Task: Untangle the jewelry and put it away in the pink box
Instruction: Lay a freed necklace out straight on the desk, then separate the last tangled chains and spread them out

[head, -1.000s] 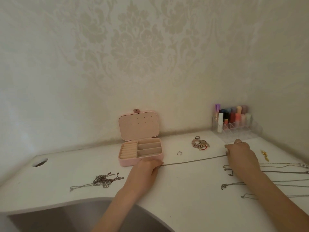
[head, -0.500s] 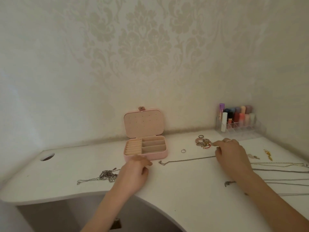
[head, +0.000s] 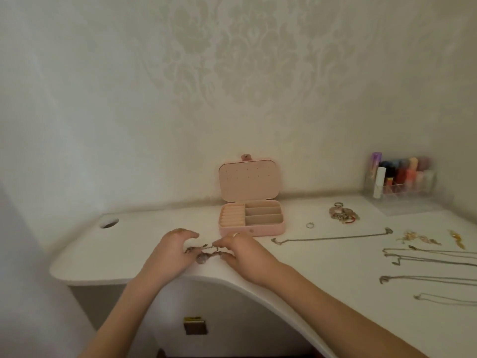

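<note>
My left hand (head: 169, 250) and right hand (head: 241, 250) both pinched the tangled chains (head: 204, 253) on the desk (head: 322, 275), just in front of the open pink box (head: 251, 220). A straightened necklace (head: 333, 238) lay right of the box.

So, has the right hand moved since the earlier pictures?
Yes. The right hand went left, from right of the pink box to the tangled chain before it.

No readable text, labels, brands or numbers anywhere; the bottles in the clear organizer (head: 402, 182) far right of the hands are too blurred to read, and the pink box (head: 251, 218) just beyond them bears no print.
</note>
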`<state>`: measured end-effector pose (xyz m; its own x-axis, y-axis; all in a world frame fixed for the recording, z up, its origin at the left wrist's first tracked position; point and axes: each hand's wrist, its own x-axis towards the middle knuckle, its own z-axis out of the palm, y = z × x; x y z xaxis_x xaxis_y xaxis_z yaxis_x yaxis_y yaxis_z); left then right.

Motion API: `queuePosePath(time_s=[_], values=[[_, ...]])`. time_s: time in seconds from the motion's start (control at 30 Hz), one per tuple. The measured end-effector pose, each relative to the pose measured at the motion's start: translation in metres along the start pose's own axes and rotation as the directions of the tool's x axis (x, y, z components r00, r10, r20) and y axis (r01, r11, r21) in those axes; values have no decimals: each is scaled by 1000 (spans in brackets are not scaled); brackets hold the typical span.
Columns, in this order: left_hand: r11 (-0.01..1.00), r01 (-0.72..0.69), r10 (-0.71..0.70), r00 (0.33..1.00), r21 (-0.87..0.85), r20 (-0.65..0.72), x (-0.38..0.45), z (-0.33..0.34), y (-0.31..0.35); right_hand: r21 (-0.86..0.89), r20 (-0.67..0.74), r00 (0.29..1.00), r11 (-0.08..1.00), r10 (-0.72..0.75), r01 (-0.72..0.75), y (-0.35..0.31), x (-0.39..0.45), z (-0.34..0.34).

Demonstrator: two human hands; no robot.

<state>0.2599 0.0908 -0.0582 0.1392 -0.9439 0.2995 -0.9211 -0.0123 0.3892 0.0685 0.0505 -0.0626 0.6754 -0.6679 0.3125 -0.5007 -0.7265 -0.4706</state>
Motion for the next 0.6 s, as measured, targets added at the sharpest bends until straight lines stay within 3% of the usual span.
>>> queuePosePath(time_s=[0.1,0.23,0.33,0.43,0.53,0.6], values=[[1000,-9,10,997,-4,82,-6,2,-3,66,10,998,996,55,-55,-9,26,21],[997,15,-16,1000,-77,-18,-4,11,-2,72,20,998,995,67,-69,-13,46,39],[962,42,-73,992,-270,-106,-6,21,1,229,-62,990,967,130,-113,-3,45,42],[833,75,-219,955,-547,-202,-1,27,6,409,-162,959,901,231,-148,7,43,39],[603,100,-393,901,-791,-185,9,26,12,479,-208,936,864,283,-154,10,44,39],[483,85,-420,896,-871,-146,9,25,13,469,-256,930,875,263,-118,8,45,40]])
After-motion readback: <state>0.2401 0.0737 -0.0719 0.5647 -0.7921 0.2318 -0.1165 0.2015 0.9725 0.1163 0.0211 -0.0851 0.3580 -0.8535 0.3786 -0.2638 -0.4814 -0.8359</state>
